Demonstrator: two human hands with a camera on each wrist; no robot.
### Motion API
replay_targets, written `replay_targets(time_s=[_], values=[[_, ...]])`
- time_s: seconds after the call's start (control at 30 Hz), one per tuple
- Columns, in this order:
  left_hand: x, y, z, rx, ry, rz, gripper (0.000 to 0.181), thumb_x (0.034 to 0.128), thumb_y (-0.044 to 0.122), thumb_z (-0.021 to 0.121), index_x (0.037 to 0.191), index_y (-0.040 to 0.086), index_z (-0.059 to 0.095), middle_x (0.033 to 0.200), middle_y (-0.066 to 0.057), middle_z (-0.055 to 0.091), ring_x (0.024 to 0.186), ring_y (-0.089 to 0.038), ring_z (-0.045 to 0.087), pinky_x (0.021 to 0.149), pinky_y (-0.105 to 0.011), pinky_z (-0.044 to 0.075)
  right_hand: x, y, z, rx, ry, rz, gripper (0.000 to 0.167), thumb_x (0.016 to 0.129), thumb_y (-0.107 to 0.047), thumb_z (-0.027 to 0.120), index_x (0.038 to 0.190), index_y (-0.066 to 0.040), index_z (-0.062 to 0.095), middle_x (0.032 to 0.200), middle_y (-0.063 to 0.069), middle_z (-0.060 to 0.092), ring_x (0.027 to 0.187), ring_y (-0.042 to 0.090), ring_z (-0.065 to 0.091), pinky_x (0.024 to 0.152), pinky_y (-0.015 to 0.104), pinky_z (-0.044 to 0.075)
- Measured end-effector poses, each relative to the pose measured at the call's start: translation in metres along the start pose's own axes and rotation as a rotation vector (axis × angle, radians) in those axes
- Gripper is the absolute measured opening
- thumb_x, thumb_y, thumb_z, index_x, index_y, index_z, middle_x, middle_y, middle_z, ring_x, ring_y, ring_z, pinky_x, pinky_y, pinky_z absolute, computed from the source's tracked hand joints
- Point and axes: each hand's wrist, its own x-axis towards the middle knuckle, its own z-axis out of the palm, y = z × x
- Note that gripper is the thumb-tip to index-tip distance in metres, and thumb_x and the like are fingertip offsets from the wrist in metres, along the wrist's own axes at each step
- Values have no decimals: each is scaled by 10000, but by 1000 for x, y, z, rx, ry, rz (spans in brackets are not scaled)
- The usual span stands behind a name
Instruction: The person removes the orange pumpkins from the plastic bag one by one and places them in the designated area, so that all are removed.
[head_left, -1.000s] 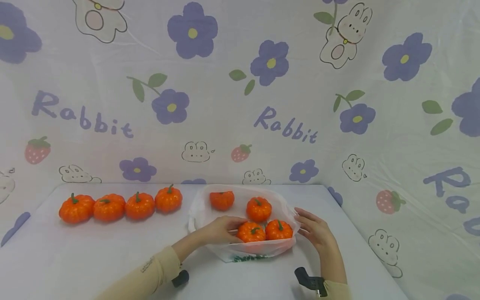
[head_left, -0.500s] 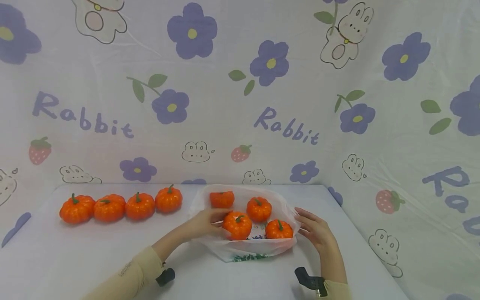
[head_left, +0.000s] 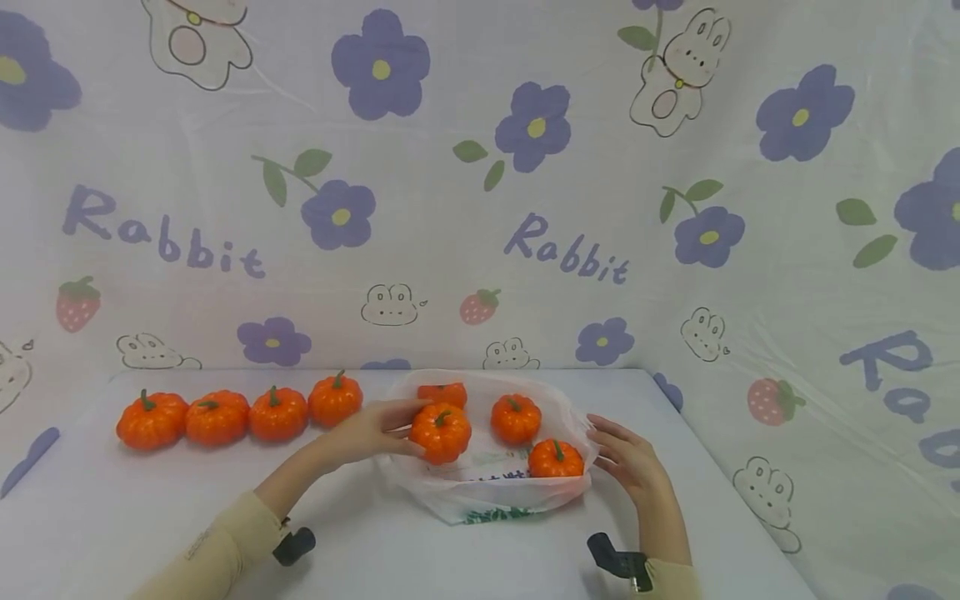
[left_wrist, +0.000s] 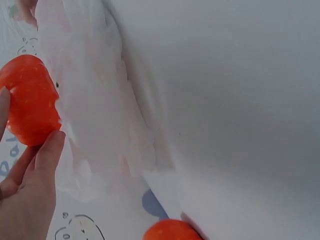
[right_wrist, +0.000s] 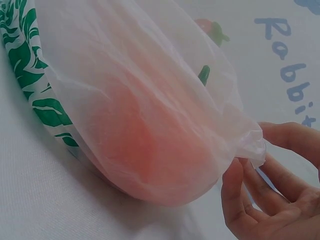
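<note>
In the head view the left hand grips a small orange pumpkin over the left side of a white plastic bag. Its thumb and fingers also hold that pumpkin in the left wrist view. Inside the bag lie a pumpkin at the back left, partly hidden, one in the middle and one at the front right. At the bag's right edge, the right hand pinches a gathered bit of the plastic in the right wrist view.
Four orange pumpkins stand in a row at the back left of the white table; the rightmost one is near the left hand. A patterned cloth hangs behind the table and along its right side.
The left hand has moved left and away from the body with its pumpkin, from beside the front right pumpkin to the bag's left side. The right hand has stayed in place.
</note>
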Motion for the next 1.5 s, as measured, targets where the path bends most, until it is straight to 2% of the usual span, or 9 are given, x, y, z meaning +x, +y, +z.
replay_targets(time_s=[0.17, 0.4, 0.63, 0.87, 1.03, 1.27, 1.37, 1.43, 1.5], values=[[-13, -1, -14, 19, 6, 18, 790, 801, 418, 777, 1484, 260, 414, 1544, -26, 429, 1438, -291, 394, 1090, -476, 455, 0, 0, -1, 3, -2, -1, 547, 965, -232, 604, 1464, -86, 436, 1547, 140, 376, 1297, 280, 452, 1177, 476, 351], [-29, -8, -33, 44, 52, -21, 765, 795, 456, 769, 1467, 318, 432, 1518, 2, 465, 1430, -280, 409, 1096, -532, 433, 0, 0, -1, 15, -5, 1, 545, 967, -224, 598, 1465, -81, 431, 1550, 146, 368, 1314, 295, 432, 1178, 474, 348], [-48, -15, -49, -20, 74, -3, 757, 825, 366, 767, 1483, 229, 418, 1556, -94, 401, 1430, -339, 393, 1103, -478, 435, 1, -1, -2, 11, -3, -1, 538, 973, -223, 585, 1468, -83, 427, 1553, 138, 367, 1311, 293, 437, 1180, 472, 348], [-67, -27, -68, 29, 106, -25, 759, 844, 405, 736, 1498, 241, 388, 1562, -66, 394, 1447, -322, 366, 1116, -494, 418, 3, 0, -2, 16, 5, -4, 523, 973, -217, 587, 1460, -91, 444, 1541, 131, 383, 1265, 268, 460, 1180, 474, 352], [-86, -36, -84, -7, 125, -41, 758, 862, 361, 727, 1509, 204, 365, 1566, -71, 385, 1449, -310, 363, 1108, -423, 436, 3, 1, -1, 16, 5, -6, 530, 968, -228, 598, 1458, -94, 447, 1542, 133, 382, 1276, 272, 454, 1181, 475, 351], [-116, -52, -106, 61, 150, -102, 719, 890, 394, 687, 1512, 266, 350, 1589, -77, 342, 1447, -335, 350, 1064, -421, 487, 2, -1, 1, 11, 9, 1, 540, 967, -229, 599, 1462, -87, 439, 1546, 139, 375, 1287, 277, 451, 1181, 477, 348], [-126, -61, -116, 85, 167, -106, 734, 891, 391, 686, 1521, 235, 343, 1585, -87, 345, 1419, -257, 406, 1037, -359, 510, 2, -2, 2, 5, 14, 4, 540, 967, -229, 598, 1463, -87, 438, 1543, 143, 377, 1279, 274, 458, 1178, 474, 352], [-133, -67, -122, 99, 178, -102, 748, 893, 382, 686, 1524, 181, 339, 1578, -118, 350, 1359, -102, 491, 1000, -287, 533, 1, -2, 3, 10, 17, 9, 539, 964, -226, 602, 1460, -89, 441, 1538, 142, 385, 1271, 270, 465, 1176, 471, 357], [-139, -73, -127, 97, 188, -97, 751, 897, 355, 686, 1521, 124, 337, 1567, -165, 352, 1269, 67, 518, 978, -232, 535, 2, -2, 3, 7, 18, 11, 544, 962, -231, 605, 1462, -91, 440, 1539, 143, 383, 1268, 267, 469, 1174, 468, 359]])
